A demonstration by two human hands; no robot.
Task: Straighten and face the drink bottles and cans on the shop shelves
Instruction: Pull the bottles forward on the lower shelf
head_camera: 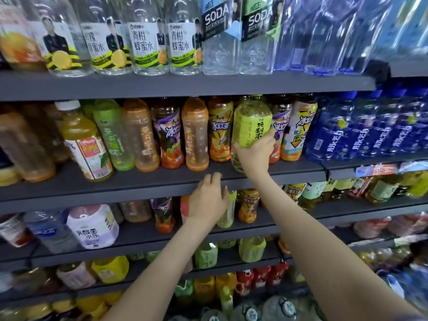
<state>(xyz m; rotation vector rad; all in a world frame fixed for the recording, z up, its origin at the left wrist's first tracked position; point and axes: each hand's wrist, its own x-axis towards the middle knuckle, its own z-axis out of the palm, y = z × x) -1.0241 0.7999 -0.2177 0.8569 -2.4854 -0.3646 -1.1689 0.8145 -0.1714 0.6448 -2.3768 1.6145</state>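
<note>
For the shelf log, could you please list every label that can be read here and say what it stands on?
"SODA": two clear square bottles on the upper shelf.
"青柑蜂蜜水": two round bottles left of them.
"炖梨": green-labelled bottle gripped by the right hand.
"冰红茶": yellow-labelled bottle beside it.
Shelf tags and other labels: too blurred to read.

Pear bottle [251, 121] before tea bottles [220, 130] (water bottles [361, 135] to their right).

The yellow-green pear-drink bottle [251, 126] is near upright at the middle shelf [139, 179] front, label facing out, gripped low by the right hand [254, 154].
</note>
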